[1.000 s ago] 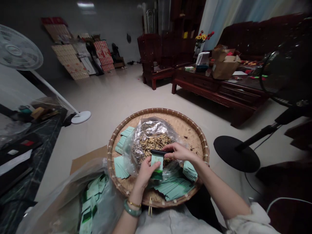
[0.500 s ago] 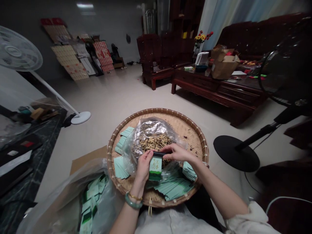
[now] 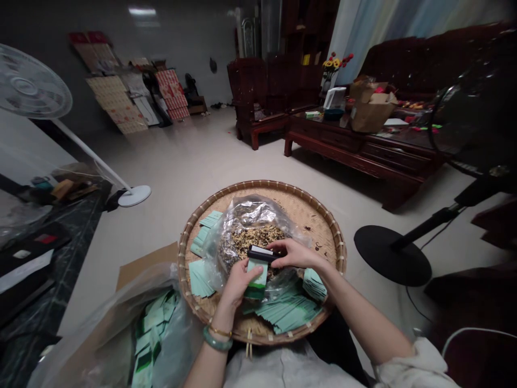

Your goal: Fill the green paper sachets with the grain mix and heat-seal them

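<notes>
My left hand [image 3: 239, 281] grips a small pale-green tea packet [image 3: 256, 291] upright, with the thumb across its front. In my right hand [image 3: 294, 253] is a black handheld bag sealer [image 3: 258, 253], lying across the packet's top edge. Just behind them, a clear plastic bag [image 3: 252, 205] holds a loose mix of dried yellow and dark bits [image 3: 258, 237]. All this is over a round woven bamboo tray [image 3: 328, 226]. Fanned flat green packets [image 3: 288, 312] lie at the tray's near side. More packets [image 3: 201, 279] form piles on its left, and a stack [image 3: 314, 284] stands by my right wrist.
A large clear bag with several green packets [image 3: 147, 345] sits left of the tray, beside cardboard [image 3: 145, 264]. A white fan [image 3: 135, 195] stands on the left, a black fan base [image 3: 391, 255] on the right. Farther off is a dark wooden table [image 3: 343, 143] with a paper bag [image 3: 371, 110].
My left hand has shifted down from the packet's top corner to its side, thumb now over the front. The sealer has tilted and shows a white strip. The tray's contents look unchanged.
</notes>
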The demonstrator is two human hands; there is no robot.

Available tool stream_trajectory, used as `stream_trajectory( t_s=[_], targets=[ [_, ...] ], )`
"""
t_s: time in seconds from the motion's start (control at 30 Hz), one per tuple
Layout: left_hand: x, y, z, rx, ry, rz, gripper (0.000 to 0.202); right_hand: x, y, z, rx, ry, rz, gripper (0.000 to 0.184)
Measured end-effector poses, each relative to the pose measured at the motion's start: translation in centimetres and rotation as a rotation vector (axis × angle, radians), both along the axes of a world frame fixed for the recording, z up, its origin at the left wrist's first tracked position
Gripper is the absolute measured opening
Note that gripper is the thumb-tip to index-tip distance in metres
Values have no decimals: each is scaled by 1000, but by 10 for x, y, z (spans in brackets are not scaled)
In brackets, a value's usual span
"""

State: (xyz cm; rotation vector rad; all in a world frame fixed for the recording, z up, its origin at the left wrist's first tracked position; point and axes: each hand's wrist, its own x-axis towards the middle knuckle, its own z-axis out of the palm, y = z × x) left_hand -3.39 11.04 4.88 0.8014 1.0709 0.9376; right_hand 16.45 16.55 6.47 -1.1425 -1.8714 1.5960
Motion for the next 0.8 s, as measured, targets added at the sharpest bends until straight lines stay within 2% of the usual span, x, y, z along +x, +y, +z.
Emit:
stream_trajectory(
  t_s=[0.07, 0.17, 0.33, 0.4, 0.47, 0.63, 0.7, 0.8],
  targets=[
    [-1, 0, -2, -14, 30, -6, 45, 0, 1, -2, 37, -1, 0, 60],
    [-1, 2, -4, 9, 77, -2, 42, -1, -1, -3, 24, 15, -1, 56],
    [-3, 5, -8, 55, 154, 20, 35, 3, -3, 4, -143, 117, -26, 49],
    [-4, 4, -10, 22, 127, 19, 39, 10, -1, 6, -136, 132, -86, 47],
    [-4, 2, -10, -4, 67, 40, 44, 16, 3, 3, -30, 62, -150, 47],
    [3, -3, -4, -31, -66, 170, 47, 19, 12, -21, 339, -360, -322, 50],
    [5, -3, -2, -53, -62, 199, 47, 16, 13, -31, 413, -439, -342, 50],
    [6, -2, -2, -60, -47, 217, 47, 10, 10, -38, 452, -445, -343, 50]
  ],
)
